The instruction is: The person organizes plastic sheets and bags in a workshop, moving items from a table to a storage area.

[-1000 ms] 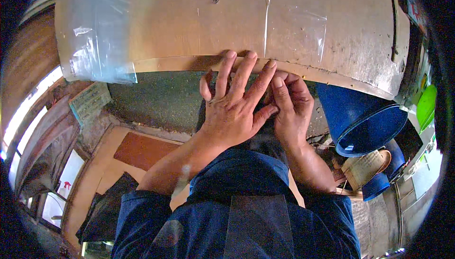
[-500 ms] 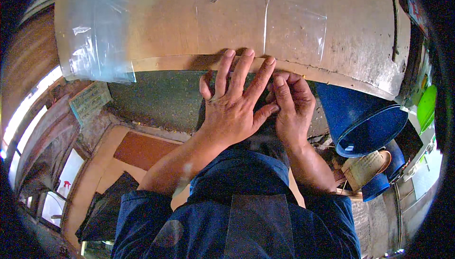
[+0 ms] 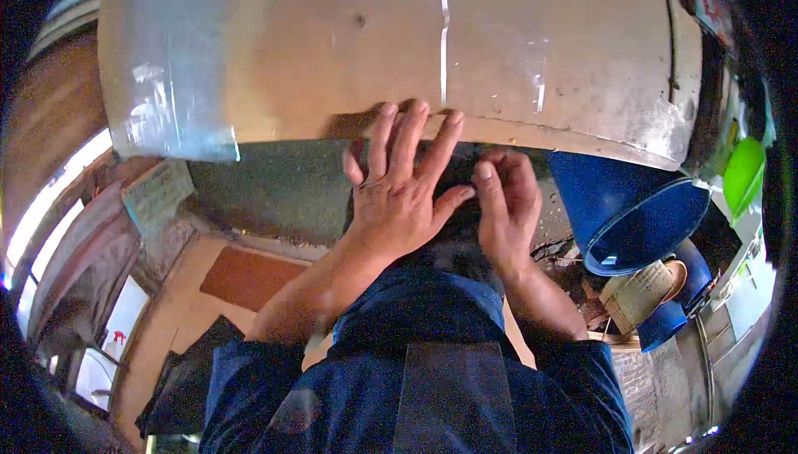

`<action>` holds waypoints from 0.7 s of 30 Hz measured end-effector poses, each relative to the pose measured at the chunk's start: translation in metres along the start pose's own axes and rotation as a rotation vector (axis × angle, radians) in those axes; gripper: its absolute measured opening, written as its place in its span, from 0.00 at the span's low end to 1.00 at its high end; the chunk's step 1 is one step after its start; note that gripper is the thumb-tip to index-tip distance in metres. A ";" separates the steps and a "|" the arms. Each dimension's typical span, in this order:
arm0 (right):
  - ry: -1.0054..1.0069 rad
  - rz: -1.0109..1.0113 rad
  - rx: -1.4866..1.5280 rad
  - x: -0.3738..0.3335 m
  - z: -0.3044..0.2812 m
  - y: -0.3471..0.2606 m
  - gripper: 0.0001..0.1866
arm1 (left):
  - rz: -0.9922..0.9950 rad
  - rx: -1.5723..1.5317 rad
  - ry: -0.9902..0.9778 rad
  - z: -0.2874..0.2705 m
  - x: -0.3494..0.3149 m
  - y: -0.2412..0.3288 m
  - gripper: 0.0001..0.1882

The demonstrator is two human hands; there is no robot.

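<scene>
A large blue tub [image 3: 636, 213] shows at the right, past the near edge of the surface [image 3: 598, 5], its round mouth in view; inside, only dark blue wall and a small pale patch can be made out. Just beyond it in view are a smaller blue container [image 3: 662, 327] and a pale, woven-looking item [image 3: 638, 294], their contents unreadable. Clear film [image 3: 496, 61] lies on the surface ahead of the hands, thin and see-through, marked by bright, creased streaks; its outline is hard to follow. Bluish clear plastic [image 3: 170, 113] covers the surface's left end and overhangs its edge. The left hand [image 3: 399, 196] is spread, long fingertips at that edge. The right hand [image 3: 509, 204] is narrow, thumb near curled fingers; whether it holds anything cannot be told. The surface's far side is cut off above.
</scene>
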State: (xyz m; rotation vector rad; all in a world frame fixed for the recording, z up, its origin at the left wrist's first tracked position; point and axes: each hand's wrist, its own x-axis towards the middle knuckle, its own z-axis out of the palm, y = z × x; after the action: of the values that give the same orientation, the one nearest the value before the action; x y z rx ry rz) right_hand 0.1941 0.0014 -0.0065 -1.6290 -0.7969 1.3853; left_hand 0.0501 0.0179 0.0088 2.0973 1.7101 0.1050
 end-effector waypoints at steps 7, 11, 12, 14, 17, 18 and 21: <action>0.264 -0.484 -0.596 0.032 -0.075 -0.027 0.05 | -0.020 0.041 -0.014 -0.001 -0.001 0.004 0.35; 0.620 -0.529 -0.684 0.086 -0.140 -0.054 0.04 | -0.004 0.086 -0.035 -0.003 -0.002 0.004 0.36; 0.634 -0.491 -0.629 0.094 -0.153 -0.063 0.05 | 0.006 0.095 -0.055 -0.004 -0.001 0.005 0.37; 0.654 -0.537 -0.759 0.119 -0.178 -0.069 0.06 | 0.011 0.092 -0.051 -0.004 0.000 0.006 0.37; 0.639 -0.475 -0.786 0.140 -0.183 -0.078 0.09 | 0.012 0.100 -0.040 -0.001 0.000 0.005 0.37; 0.620 -0.476 -0.857 0.144 -0.184 -0.081 0.09 | 0.017 0.108 -0.030 -0.001 0.000 0.006 0.37; 0.602 -0.412 -0.881 0.159 -0.187 -0.080 0.08 | 0.001 0.103 -0.047 -0.003 0.000 0.009 0.37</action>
State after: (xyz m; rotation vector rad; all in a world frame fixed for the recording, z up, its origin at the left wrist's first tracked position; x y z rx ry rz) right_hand 0.4113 0.1409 0.0012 -2.1866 -1.3556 0.1761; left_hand 0.0569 0.0179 0.0148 2.1560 1.7206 -0.0324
